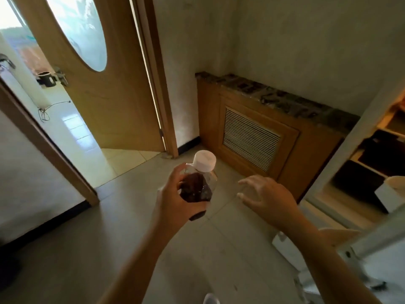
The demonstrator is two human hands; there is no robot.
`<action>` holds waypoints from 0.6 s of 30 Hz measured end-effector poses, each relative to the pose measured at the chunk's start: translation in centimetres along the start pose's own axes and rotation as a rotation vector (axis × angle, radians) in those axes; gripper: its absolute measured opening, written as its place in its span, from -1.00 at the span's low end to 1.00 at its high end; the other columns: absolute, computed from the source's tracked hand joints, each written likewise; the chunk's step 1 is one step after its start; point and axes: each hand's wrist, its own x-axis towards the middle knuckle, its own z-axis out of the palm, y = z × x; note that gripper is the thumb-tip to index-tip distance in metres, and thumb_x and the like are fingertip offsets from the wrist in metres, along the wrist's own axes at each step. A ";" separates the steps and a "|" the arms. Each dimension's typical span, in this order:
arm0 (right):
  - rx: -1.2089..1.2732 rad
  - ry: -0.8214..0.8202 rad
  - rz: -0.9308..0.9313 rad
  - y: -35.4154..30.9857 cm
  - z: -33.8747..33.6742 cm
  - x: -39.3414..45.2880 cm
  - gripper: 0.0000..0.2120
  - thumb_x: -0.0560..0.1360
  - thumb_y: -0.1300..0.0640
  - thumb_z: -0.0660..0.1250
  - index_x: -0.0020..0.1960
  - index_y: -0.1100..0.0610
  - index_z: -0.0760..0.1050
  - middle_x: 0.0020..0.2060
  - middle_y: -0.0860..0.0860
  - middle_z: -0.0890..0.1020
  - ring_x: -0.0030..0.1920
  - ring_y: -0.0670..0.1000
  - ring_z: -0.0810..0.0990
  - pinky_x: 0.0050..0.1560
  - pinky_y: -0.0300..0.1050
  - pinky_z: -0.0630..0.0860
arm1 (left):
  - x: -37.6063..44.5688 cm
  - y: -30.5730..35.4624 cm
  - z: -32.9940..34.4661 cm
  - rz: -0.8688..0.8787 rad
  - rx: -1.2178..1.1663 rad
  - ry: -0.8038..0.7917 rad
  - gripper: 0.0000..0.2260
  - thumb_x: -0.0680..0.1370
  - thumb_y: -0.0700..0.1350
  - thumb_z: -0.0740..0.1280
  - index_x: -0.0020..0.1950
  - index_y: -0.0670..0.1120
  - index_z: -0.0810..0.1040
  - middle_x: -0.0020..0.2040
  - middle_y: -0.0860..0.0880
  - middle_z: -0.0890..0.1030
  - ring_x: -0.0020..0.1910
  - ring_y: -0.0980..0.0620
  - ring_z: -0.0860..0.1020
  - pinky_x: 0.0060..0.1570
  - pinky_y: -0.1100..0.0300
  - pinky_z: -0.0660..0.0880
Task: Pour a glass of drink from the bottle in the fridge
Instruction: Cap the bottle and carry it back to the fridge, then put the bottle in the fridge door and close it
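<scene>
My left hand (173, 200) grips a small clear plastic bottle (198, 185) of dark brown drink with a white screw cap (204, 161) on top. The bottle is held roughly upright in the middle of the view, above the tiled floor. My right hand (266, 198) hovers a little to the right of the bottle, fingers spread and empty, not touching it. At the right edge stands the fridge (377, 150) with its door open, showing white shelves and dark items inside. No glass is in view.
A wooden radiator cover (252, 137) with a slatted grille and dark stone top stands against the far wall. A wooden door (105, 99) with an oval glass pane stands open on the left onto a bright tiled room. Grey floor tiles lie below.
</scene>
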 end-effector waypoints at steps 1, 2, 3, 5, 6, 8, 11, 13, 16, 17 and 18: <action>0.005 0.009 0.021 0.5 -0.1 1.4 -0.61 0.51 -0.15 0.22 0.28 -0.05 0.42 0.25 -0.08 0.51 0.23 -0.05 0.44 0.19 0.01 0.43 | 1.9 -0.3 0.4 0.003 -0.008 -0.021 -0.21 0.14 0.07 0.56 0.26 0.25 0.23 0.09 0.16 0.53 0.06 0.08 0.55 0.05 0.04 0.56; 0.006 0.019 0.041 0.9 -0.2 2.7 -0.60 0.50 -0.16 0.21 0.29 -0.05 0.42 0.25 -0.09 0.51 0.22 -0.05 0.44 0.19 0.02 0.43 | 3.7 -0.5 0.8 0.015 -0.013 -0.042 -0.20 0.13 0.11 0.54 0.28 0.22 0.25 0.10 0.14 0.55 0.06 0.09 0.56 0.04 0.01 0.56; 0.002 0.035 0.059 1.4 -0.3 3.9 -0.60 0.50 -0.16 0.21 0.29 -0.06 0.41 0.25 -0.09 0.50 0.22 -0.06 0.44 0.19 0.02 0.43 | 5.6 -0.7 1.3 0.038 -0.014 -0.060 -0.20 0.12 0.14 0.53 0.30 0.18 0.28 0.12 0.12 0.57 0.06 0.10 0.56 0.03 0.01 0.57; -0.005 0.065 0.099 2.3 -0.9 5.8 -0.60 0.50 -0.16 0.19 0.29 -0.06 0.41 0.24 -0.10 0.51 0.20 -0.07 0.45 0.18 -0.01 0.44 | 9.1 -0.6 2.3 0.085 -0.030 -0.101 -0.20 0.12 0.14 0.52 0.31 0.17 0.29 0.12 0.12 0.58 0.04 0.18 0.56 0.00 0.08 0.57; -0.005 0.074 0.124 2.8 -1.3 6.6 -0.61 0.51 -0.16 0.19 0.28 -0.07 0.41 0.23 -0.10 0.51 0.18 -0.08 0.45 0.16 -0.03 0.45 | 10.8 -0.5 3.0 0.093 -0.059 -0.127 -0.20 0.12 0.10 0.54 0.30 0.20 0.29 0.12 0.14 0.57 0.03 0.24 0.55 -0.01 0.15 0.56; -0.015 0.086 0.175 3.8 -1.9 8.0 -0.65 0.52 -0.13 0.18 0.26 -0.07 0.42 0.20 -0.10 0.52 0.15 -0.07 0.47 0.12 -0.06 0.47 | 14.2 -0.2 4.6 0.114 -0.127 -0.181 -0.19 0.14 -0.01 0.59 0.28 0.25 0.27 0.13 0.18 0.54 0.01 0.33 0.52 -0.03 0.32 0.50; -0.001 0.103 0.292 5.9 -2.6 9.5 -0.66 0.51 -0.17 0.14 0.24 -0.11 0.40 0.15 -0.11 0.51 0.15 -0.04 0.48 0.11 0.00 0.48 | 19.1 0.3 8.1 0.169 -0.214 -0.279 -0.20 0.13 -0.12 0.61 0.22 0.26 0.29 0.09 0.22 0.52 0.02 0.41 0.48 -0.09 0.50 0.43; -0.018 0.131 0.379 7.3 -3.0 10.1 -0.68 0.51 -0.17 0.13 0.21 -0.12 0.41 0.13 -0.12 0.51 0.13 -0.02 0.48 0.11 0.01 0.48 | 22.0 0.6 10.6 0.199 -0.260 -0.345 -0.21 0.10 -0.10 0.63 0.16 0.32 0.30 0.03 0.24 0.53 -0.01 0.41 0.49 -0.09 0.46 0.46; -0.038 0.218 0.549 9.2 -3.5 11.0 -0.69 0.53 -0.11 0.22 0.24 -0.07 0.41 0.19 -0.07 0.52 0.16 0.00 0.47 0.17 -0.06 0.44 | 26.5 1.0 14.8 0.269 -0.302 -0.499 -0.20 0.06 0.00 0.62 0.19 0.33 0.32 0.01 0.26 0.55 -0.01 0.31 0.54 -0.01 0.22 0.54; -0.059 0.251 0.593 9.8 -3.7 11.3 -0.70 0.53 -0.11 0.23 0.22 -0.05 0.43 0.19 -0.06 0.52 0.15 0.00 0.48 0.15 -0.08 0.44 | 27.9 1.2 16.1 0.302 -0.318 -0.554 -0.19 0.07 0.02 0.61 0.21 0.32 0.31 0.02 0.27 0.54 0.00 0.30 0.54 0.00 0.21 0.54; -0.067 0.280 0.641 10.2 -4.0 11.7 -0.70 0.53 -0.11 0.22 0.20 -0.03 0.45 0.17 -0.05 0.54 0.13 0.00 0.49 0.14 -0.08 0.45 | 29.3 1.6 17.4 0.341 -0.333 -0.610 -0.18 0.08 0.02 0.61 0.21 0.34 0.29 0.03 0.30 0.52 0.00 0.33 0.53 0.00 0.25 0.52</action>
